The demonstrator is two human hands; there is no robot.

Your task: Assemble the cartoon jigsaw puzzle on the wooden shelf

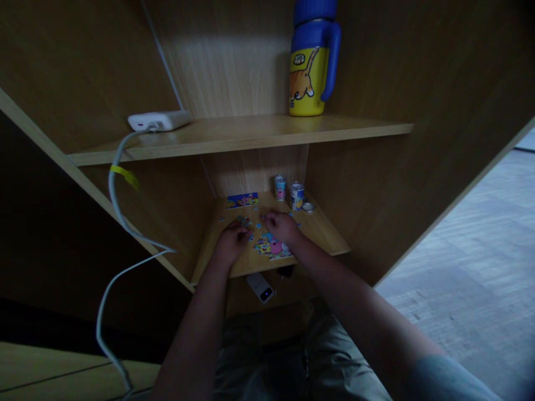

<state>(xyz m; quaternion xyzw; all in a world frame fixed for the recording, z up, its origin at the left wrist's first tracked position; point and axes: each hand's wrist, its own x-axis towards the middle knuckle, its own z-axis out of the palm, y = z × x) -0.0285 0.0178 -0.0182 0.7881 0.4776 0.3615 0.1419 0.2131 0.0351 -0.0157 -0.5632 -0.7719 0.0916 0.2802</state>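
On the lower shelf lies a partly joined jigsaw puzzle (273, 246) with yellow and pink cartoon figures. My right hand (282, 225) is just above it, fingers pinched at a small puzzle piece (262, 216). My left hand (233, 242) rests to the left of the joined part, its fingers curled together; what they hold, if anything, is too small to make out. Loose puzzle pieces (244, 220) are clustered beyond the left fingertips, and several more lie scattered between the hands. A picture card (242, 200) with similar cartoon figures lies at the back left.
Two small printed cans (280, 188) stand at the back right, with a round metal lid (308, 207) beside them. The upper shelf (242, 136) carries a yellow-and-blue bottle (309, 67) and a white power bank (161, 120) with a hanging cable (112, 189). Below is a white device (259, 287).
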